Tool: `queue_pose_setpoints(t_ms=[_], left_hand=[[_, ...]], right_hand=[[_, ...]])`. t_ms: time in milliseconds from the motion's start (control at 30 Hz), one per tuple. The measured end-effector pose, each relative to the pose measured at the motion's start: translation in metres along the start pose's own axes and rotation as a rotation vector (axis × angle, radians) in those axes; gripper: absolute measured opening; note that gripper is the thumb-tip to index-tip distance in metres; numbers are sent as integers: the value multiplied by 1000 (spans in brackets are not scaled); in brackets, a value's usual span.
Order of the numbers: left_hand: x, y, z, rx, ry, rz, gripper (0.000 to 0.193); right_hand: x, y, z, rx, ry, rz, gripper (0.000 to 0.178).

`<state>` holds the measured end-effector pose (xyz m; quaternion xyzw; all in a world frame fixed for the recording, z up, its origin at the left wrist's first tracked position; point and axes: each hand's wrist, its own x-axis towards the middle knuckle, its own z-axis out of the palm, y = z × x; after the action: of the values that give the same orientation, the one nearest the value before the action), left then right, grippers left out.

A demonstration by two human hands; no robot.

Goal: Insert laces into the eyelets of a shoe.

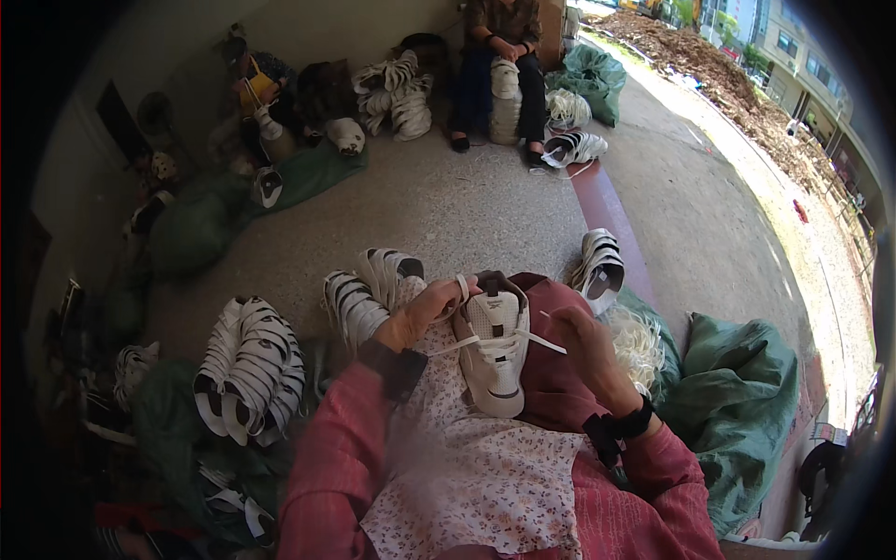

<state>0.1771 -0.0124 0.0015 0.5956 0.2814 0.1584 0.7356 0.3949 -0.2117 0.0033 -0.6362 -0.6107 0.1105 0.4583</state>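
A cream and grey shoe upper lies on my lap, toe toward me, over a flowered apron. A white shoelace crosses its lower eyelets, with ends reaching out to both sides. My left hand is closed at the upper's left collar, and a loop of lace shows at its fingertips. On the other side, my right hand is raised just off the upper, its fingers pinched on a thin white tip that looks like a lace end. The palm side of my left fingers is hidden.
Stacked white uppers stand at left, more uppers beyond my left hand, and another stack at far right. Loose white laces lie beside a green sack. Two people sit farther back, among shoe parts and a green sack.
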Motion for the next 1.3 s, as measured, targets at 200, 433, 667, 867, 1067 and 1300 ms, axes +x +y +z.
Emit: queue_pose_setpoints(t_ms=[200, 433, 667, 867, 1067, 1300], left_hand=[[-1, -6, 6, 270, -139, 48, 32], [0, -13, 6, 386, -95, 70, 34], [-2, -8, 10, 321, -84, 70, 37], [-5, -8, 11, 232, -87, 37, 39], [-7, -2, 12, 274, -106, 17, 44], [-23, -19, 27, 375, 241, 355, 52]], right_hand=[[7, -19, 34, -253, -37, -122, 9], [12, -18, 41, -374, -154, -308, 6], [17, 6, 53, 417, -198, 126, 10], [22, -1, 51, 338, -259, 140, 12], [18, -18, 59, 41, -109, 110, 11], [25, -17, 55, 284, -150, 248, 14]])
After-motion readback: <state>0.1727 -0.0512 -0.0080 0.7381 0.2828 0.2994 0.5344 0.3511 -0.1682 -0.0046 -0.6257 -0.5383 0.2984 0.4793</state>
